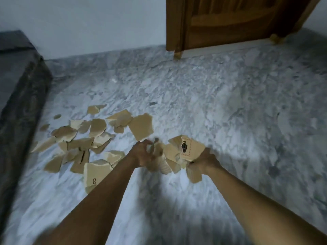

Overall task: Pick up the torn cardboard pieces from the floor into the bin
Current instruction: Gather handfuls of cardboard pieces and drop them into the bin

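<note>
Both hands are working low over the floor in front of me. The left hand (142,153) is curling its fingers and thumb round a small torn tan cardboard scrap (155,146); motion blur is smearing that spot, so I cannot tell exactly how the fingertips are sitting on it. The right hand (203,160) is gripping a thick bundle of torn tan cardboard pieces (172,152), fanned out above and to the left of its fist. The topmost piece in it, a cream card with a red dashed border and black print (187,149), is facing up towards me. The scrap and the bundle are nearly touching, and the two hands are sitting close together, with both forearms reaching in from the bottom of the view.

The rest of the torn tan cardboard pieces (79,140) are lying scattered flat on the grey-and-white marbled stone floor (230,112), to the left of the hands, many of them overlapping. A large four-sided tan cardboard sheet (141,126) is lying just beyond the left hand. A pale piece printed with the letters CO (96,171) is lying beside the left forearm, partly hidden under it.

A dark grey mattress (19,82) is running along the left edge, near the outermost pieces. A brown wooden door (230,23) is standing at the top right against a white wall (88,23), well apart from the cardboard.
</note>
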The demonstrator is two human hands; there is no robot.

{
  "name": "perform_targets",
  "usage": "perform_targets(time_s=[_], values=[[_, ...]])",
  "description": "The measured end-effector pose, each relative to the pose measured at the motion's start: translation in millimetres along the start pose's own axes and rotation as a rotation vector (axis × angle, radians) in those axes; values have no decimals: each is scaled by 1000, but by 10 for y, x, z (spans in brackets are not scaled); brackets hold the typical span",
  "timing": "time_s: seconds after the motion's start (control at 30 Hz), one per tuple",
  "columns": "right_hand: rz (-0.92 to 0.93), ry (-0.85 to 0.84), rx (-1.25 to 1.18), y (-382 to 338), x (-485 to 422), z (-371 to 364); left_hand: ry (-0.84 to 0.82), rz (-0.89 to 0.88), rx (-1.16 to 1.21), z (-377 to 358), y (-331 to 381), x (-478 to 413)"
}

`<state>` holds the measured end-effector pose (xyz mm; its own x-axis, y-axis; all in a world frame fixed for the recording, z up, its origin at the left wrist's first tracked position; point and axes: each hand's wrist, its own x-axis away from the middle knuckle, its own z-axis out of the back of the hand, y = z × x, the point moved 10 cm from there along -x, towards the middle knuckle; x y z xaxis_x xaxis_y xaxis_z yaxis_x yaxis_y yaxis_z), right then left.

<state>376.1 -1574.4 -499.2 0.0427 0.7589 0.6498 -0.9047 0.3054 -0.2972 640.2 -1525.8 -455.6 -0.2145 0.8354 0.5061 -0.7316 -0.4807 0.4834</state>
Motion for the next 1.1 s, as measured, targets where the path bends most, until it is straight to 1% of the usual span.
perform_targets(time_s=[0.07,0.1,0.13,0.2,0.27,0.33,0.4,0.5,0.53,0.57,0.63,0.67,0.73,0.77,0.8,0.83,0.9,0.93,0.97,1.03,1.07,1.1], values=[[-17,75,-54,107,-126,-146,-23,-13,-134,-304,-54,-181],[-13,131,-34,138,-150,-192,-9,0,-223,-426,-104,-245],[14,193,2,142,-145,-211,33,34,-263,-495,-157,-278],[51,231,-26,170,-179,-294,134,73,-200,-549,-218,-303],[44,165,-145,237,-266,-367,162,86,-53,-567,-269,-321],[39,84,-132,293,-330,-372,134,122,-2,-565,-347,-342],[36,12,4,341,-350,-358,118,171,-30,-534,-430,-320],[16,-73,158,430,-334,-305,154,240,-188,-484,-562,-255],[23,-94,227,448,-359,-260,170,258,-191,-440,-557,-214],[34,-139,285,447,-358,-219,187,253,-190,-407,-543,-200],[76,-264,346,416,-363,-184,163,142,-222,-451,-441,-260],[105,-329,353,374,-368,-167,137,115,-224,-482,-411,-278],[178,-435,253,145,-342,-94,119,167,-180,-491,-521,-330],[221,-443,199,-10,-367,-45,103,193,-180,-495,-585,-359],[272,-409,172,-169,-436,-3,112,216,-194,-499,-633,-373],[318,-355,196,-327,-476,54,122,216,-221,-569,-750,-484],[348,-223,367,-524,-584,113,102,217,-280,-601,-730,-442],[340,-177,454,-565,-620,102,148,213,-375,-521,-639,-331],[332,-162,506,-586,-637,57,149,196,-431,-497,-562,-276],[305,-123,485,-583,-635,-15,240,189,-361,-449,-565,-328],[288,-70,441,-564,-643,-28,236,239,-289,-410,-589,-316],[276,-6,410,-553,-619,-4,228,255,-297,-400,-620,-339]])
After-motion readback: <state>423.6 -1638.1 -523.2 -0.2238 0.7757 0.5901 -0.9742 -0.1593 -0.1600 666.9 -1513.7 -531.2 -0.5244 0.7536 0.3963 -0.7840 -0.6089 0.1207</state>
